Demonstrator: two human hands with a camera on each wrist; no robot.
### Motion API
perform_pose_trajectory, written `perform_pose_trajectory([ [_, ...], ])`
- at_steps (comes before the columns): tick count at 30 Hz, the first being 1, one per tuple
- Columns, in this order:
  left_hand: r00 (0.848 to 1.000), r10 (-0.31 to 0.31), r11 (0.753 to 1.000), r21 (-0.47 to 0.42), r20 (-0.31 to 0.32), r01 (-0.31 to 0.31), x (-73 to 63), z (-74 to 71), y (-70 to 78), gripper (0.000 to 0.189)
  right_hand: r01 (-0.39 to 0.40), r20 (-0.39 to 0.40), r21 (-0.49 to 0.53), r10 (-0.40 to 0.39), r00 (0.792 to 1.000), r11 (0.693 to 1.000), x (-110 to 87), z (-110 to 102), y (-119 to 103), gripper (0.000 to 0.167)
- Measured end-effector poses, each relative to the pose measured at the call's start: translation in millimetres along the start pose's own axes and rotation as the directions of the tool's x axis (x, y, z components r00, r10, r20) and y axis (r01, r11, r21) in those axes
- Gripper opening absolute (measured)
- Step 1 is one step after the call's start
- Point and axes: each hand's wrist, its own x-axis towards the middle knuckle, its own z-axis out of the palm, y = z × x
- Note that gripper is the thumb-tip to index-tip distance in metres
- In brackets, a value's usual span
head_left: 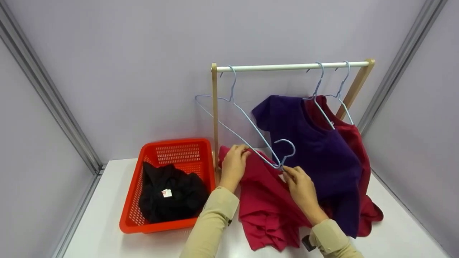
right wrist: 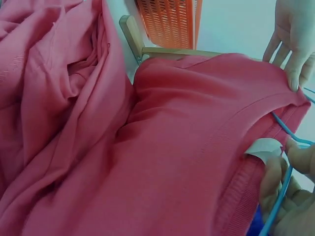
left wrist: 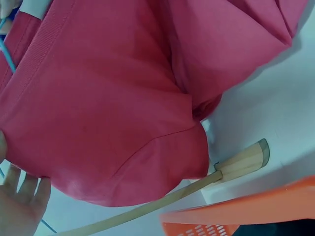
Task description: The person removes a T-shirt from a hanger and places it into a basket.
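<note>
A pinkish-red shirt (head_left: 267,204) hangs in front of the rack, its lower part bunched on the white table. At one shoulder, my left hand (head_left: 233,163) pinches the fabric between thumb and fingers. My right hand (head_left: 301,186) grips a light-blue hanger (head_left: 289,154) just below its hook, at the shirt's neckline. In the right wrist view, one arm of this hanger (right wrist: 283,123) runs into the neck opening beside a white label (right wrist: 266,147). The shirt fabric hides most of the hanger's body.
A wooden rack with a white bar (head_left: 272,67) stands behind. A bare hanger (head_left: 256,129) hangs at its left, overlapping the shirt. To the right hang a purple shirt (head_left: 297,122) and a dark red shirt (head_left: 364,175). An orange-red basket (head_left: 161,226) holds black clothing (head_left: 175,208).
</note>
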Motion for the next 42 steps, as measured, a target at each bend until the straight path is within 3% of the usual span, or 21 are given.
perform_pose_trajectory([
  [7, 0.987, -0.16, 0.987, -0.035, -0.019, 0.159, 2.2, 0.0, -3.0, 0.011, -0.053, -0.037, -0.016, 0.052, 0.998, 0.998, -0.4, -9, 7, 0.023],
  [12, 0.976, -0.219, 0.974, -0.059, 0.016, 0.22, 2.1, 0.4, -5.5, 0.011, -0.077, -0.039, -0.044, 0.075, 0.996, 0.996, -1.0, -17, 12, 0.02],
  [23, 0.972, -0.233, 0.97, -0.073, -0.011, 0.232, 0.1, 0.8, -7.7, 0.011, -0.092, -0.035, -0.053, 0.09, 0.995, 0.994, -1.9, -31, 18, 0.014],
  [28, 0.977, -0.208, 0.976, -0.073, -0.052, 0.204, 0.5, 2.1, -11.8, 0.011, -0.084, -0.028, -0.036, 0.083, 0.996, 0.996, -0.8, -37, 19, 0.014],
  [32, 0.978, -0.196, 0.979, -0.077, -0.077, 0.19, 1.1, 0.6, -14.5, 0.01, -0.077, 0.011, -0.01, 0.077, 0.997, 0.997, 1.6, -40, 24, 0.019],
  [37, 0.971, -0.221, 0.974, -0.063, -0.086, 0.216, 2.7, -3.8, -15.0, 0.011, -0.085, 0.083, 0.034, 0.082, 0.993, 0.996, 5.2, -43, 31, 0.028],
  [42, 0.97, -0.231, 0.973, -0.03, -0.078, 0.229, 4.2, -6.4, -13.7, 0.013, -0.074, 0.088, -0.022, 0.076, 0.993, 0.997, 5.3, -47, 36, 0.033],
])
